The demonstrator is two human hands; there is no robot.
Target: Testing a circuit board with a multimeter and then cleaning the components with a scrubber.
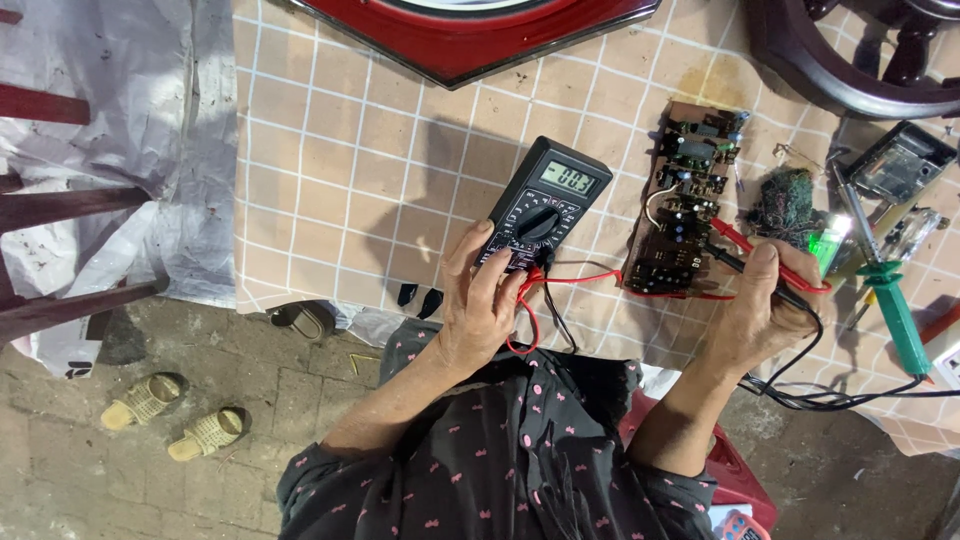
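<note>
Hands bent inward, left [482, 300] gripping multimeter [545, 205], right [760, 305] apparently pinching probes [765, 262] (red, black).

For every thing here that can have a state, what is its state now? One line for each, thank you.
Multimeter: display lit, lying flat on the table.
Left hand: holding the multimeter's lower end.
Right hand: holding the red probe and black probe.
Circuit board: bare, lying flat, probes on it.
Soldering iron: lying on the table, unheld.
</note>
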